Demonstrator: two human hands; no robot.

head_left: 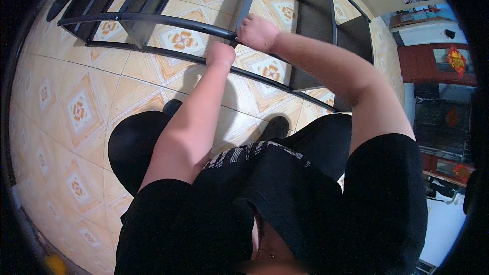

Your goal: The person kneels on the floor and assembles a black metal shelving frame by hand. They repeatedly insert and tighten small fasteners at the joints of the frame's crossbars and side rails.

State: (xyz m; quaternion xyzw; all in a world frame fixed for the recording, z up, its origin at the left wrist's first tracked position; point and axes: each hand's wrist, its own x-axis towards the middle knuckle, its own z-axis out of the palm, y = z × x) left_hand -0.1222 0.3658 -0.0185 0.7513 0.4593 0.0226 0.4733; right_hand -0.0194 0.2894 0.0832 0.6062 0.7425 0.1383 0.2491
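Note:
A black metal shelf rack point(178, 23) lies on its side on the tiled floor in front of me. Both my hands are at the joint where a dark crosspiece point(247, 2) meets its near upper rail. My right hand point(259, 33) is closed at the crosspiece, just right of the joint, its fingers curled over the edge. Just below the rail, my left hand point(220, 53) looks like a fist with its fingers turned away. Whatever it holds there is hidden. Any small part or tool at the joint is too small or covered to make out.
Dark shelf panels point(313, 35) stand upright inside the frame to the right, with more at the left end. A round black base point(62, 1) is at the far left. My feet in dark clogs point(275, 128) are close to the rack's lower rail. Reddish-brown furniture point(420, 64) lines the right side.

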